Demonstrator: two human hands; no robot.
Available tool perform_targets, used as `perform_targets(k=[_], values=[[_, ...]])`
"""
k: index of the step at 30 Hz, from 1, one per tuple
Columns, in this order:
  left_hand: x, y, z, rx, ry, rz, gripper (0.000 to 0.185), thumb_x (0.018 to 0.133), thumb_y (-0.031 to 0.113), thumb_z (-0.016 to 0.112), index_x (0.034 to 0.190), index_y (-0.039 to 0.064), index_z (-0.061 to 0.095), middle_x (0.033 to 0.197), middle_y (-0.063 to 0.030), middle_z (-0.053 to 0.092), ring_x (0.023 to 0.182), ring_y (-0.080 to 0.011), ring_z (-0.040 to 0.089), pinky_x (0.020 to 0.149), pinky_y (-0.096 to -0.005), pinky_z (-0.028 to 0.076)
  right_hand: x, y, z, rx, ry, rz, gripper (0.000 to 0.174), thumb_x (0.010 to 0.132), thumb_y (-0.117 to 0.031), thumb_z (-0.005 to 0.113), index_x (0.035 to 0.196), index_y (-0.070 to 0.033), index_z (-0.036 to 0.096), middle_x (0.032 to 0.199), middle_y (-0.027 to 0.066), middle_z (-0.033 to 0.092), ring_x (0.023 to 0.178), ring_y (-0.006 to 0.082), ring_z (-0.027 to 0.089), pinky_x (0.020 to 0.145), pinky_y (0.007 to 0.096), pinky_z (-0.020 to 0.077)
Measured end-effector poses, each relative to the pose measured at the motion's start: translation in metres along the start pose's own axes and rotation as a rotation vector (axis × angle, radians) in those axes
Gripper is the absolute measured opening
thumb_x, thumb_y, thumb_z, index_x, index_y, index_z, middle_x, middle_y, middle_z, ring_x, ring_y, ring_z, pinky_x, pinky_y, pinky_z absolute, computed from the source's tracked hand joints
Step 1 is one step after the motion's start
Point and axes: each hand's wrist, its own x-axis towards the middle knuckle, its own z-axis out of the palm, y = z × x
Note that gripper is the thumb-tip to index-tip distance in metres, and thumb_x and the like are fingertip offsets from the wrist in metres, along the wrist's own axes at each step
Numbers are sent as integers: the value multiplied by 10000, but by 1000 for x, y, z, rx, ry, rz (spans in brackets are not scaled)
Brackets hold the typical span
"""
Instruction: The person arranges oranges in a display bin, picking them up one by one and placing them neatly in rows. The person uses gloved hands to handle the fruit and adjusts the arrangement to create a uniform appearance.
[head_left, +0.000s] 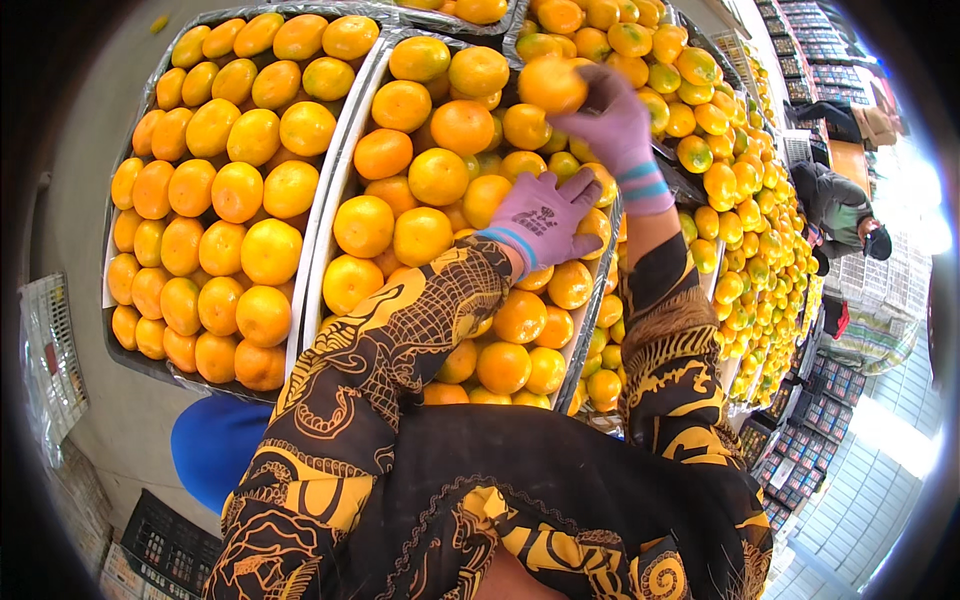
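Observation:
My right hand (613, 124), in a purple knit glove with blue bands at the cuff, holds an orange mandarin (552, 84) above the far right part of the middle crate. That fruit is blurred. Palm down, my left hand (546, 216) wears a matching glove that bears dark print. Its fingers are spread over mandarins in the middle crate (324, 217), and what lies under the palm is hidden. Large mandarins (438, 177) sit in uneven layers there, some tinged green. My left forearm covers part of the near fruit.
At the left stands a film-lined crate (298, 315) with mandarins in neat rows. Heaped greenish-orange mandarins (724, 187) fill the right side. A white plastic crate (56, 352) and a black crate (169, 544) lie on the floor. Another person (836, 202) is at the far right.

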Motion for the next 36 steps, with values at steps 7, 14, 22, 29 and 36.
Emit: perform_targets(k=[7,14,22,29,36], values=[[3,3,9,41,-8,-19,718,935,523,537,1498,95,416,1479,-136,490,1265,-298,546,1035,-410,446,-16,-16,-10,-234,-582,124,590,695,-249,842,1202,-53,612,1130,78,679,1056,169,637,925,320,529],[6,2,25,70,-25,-17,718,953,501,518,1518,78,384,1537,-108,417,1265,-307,511,1112,-436,343,-4,-12,4,121,-642,129,241,776,-144,775,957,-17,677,1008,43,681,930,133,620,842,287,518],[3,0,21,143,42,58,685,965,506,501,1486,68,431,1470,-129,483,1331,-316,457,1183,-507,212,-11,-13,2,-37,-641,327,391,808,-196,760,1154,-48,651,1069,36,682,821,134,647,741,308,549],[4,3,15,64,-77,-2,677,975,504,494,1495,75,426,1481,-149,477,1355,-327,440,1214,-508,128,-21,-15,15,67,-522,324,240,797,-138,746,996,-27,670,895,27,673,771,120,623,728,309,545],[3,0,12,40,-25,31,704,944,512,538,1492,86,424,1547,-132,397,1277,-342,498,1216,-531,118,9,12,-7,-214,2,11,371,840,-331,720,1058,-32,733,998,151,746,894,271,717,814,356,561]])
